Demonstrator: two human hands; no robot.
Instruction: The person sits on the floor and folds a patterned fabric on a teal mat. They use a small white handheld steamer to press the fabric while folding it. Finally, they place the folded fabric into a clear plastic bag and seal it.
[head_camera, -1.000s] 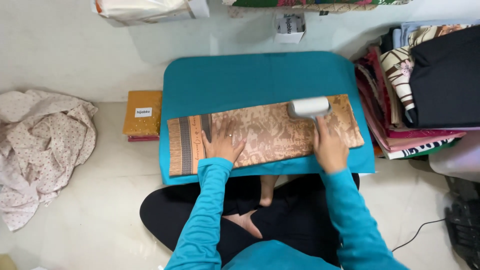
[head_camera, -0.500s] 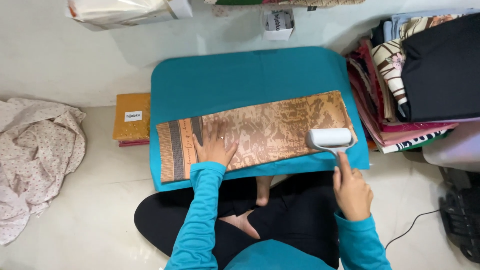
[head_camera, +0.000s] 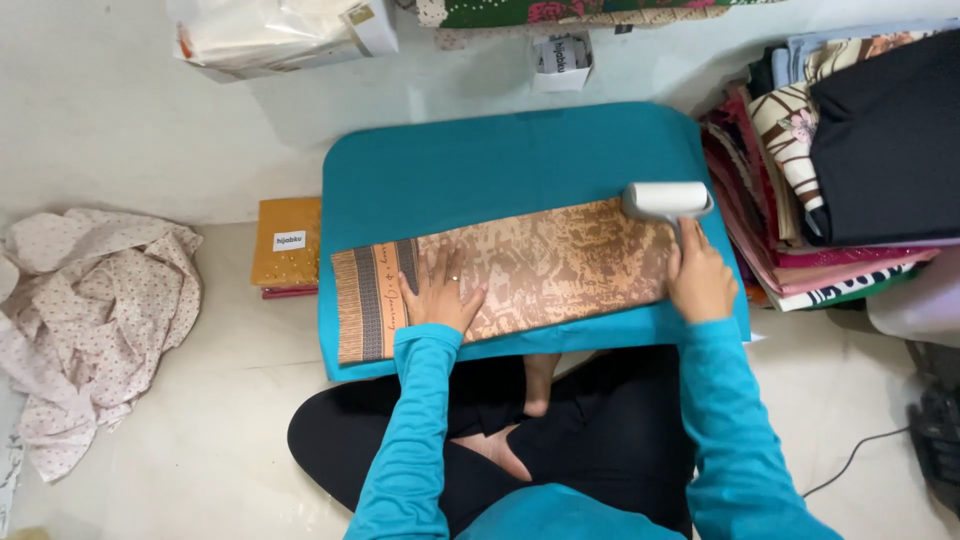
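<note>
Head view. A person sits cross-legged on a pale floor (head_camera: 200, 440) before a low board covered in teal cloth (head_camera: 500, 165). A folded brown patterned fabric (head_camera: 560, 265) lies lengthwise along the near edge of the board, its striped fringed end at the near left corner, its other end reaching the right edge.

The left hand (head_camera: 440, 290) rests flat on the fabric, left of its middle, fingers spread and released, palm pressing down, gripping nothing.

The right hand (head_camera: 700, 280) is at the right end of the fabric, fingers clenched around the handle of a white lint roller (head_camera: 667, 200). The roller head lies crosswise on the fabric's far right corner, touching it, near the board's right edge.

Surroundings: a stack of folded cloths (head_camera: 850, 170) stands just beside the board's right edge. A flat mustard-yellow packet (head_camera: 290, 245) lies against the left edge. A crumpled pale floral cloth (head_camera: 100, 320) sits on the floor well apart to the left.
</note>
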